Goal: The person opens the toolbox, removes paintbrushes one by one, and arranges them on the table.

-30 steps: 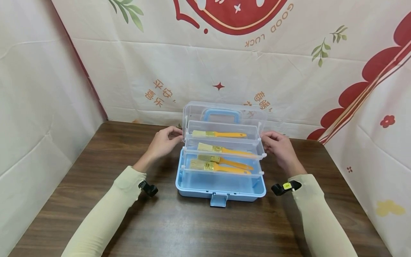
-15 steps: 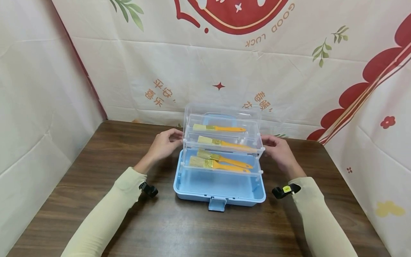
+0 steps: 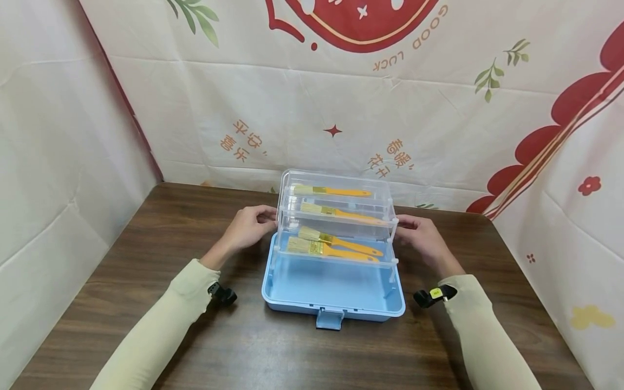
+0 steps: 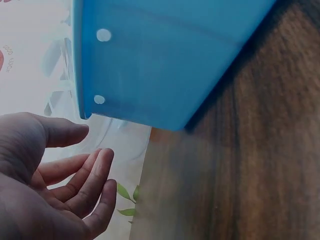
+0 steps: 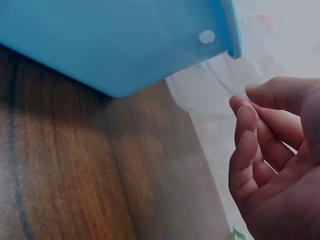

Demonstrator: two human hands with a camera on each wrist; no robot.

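A light-blue storage box point(image 3: 331, 290) stands open on the wooden table. Its clear lid point(image 3: 336, 176) leans back, and clear stepped trays point(image 3: 336, 264) are raised over the box. Several paintbrushes with yellow handles lie in them, one paintbrush point(image 3: 348, 192) at the top and another paintbrush point(image 3: 351, 254) at the bottom. At the lid's left side my left hand point(image 3: 251, 225) holds its edge between thumb and fingers. My right hand point(image 3: 423, 238) pinches the lid's right edge; in the right wrist view thumb and index fingertips nearly meet there. The lid's handle is hidden.
The dark wooden table point(image 3: 273, 352) extends around the box. Behind it hangs a printed white cloth point(image 3: 292, 97), close to the lid. A blue latch point(image 3: 330, 318) hangs at the box's front. A black camera strap point(image 3: 435, 295) circles my right wrist.
The lid has tilted farther back and its top edge has dropped. The upper trays have swung up and back, and both hands have lowered slightly with the lid. The box's front edge appears nearer.
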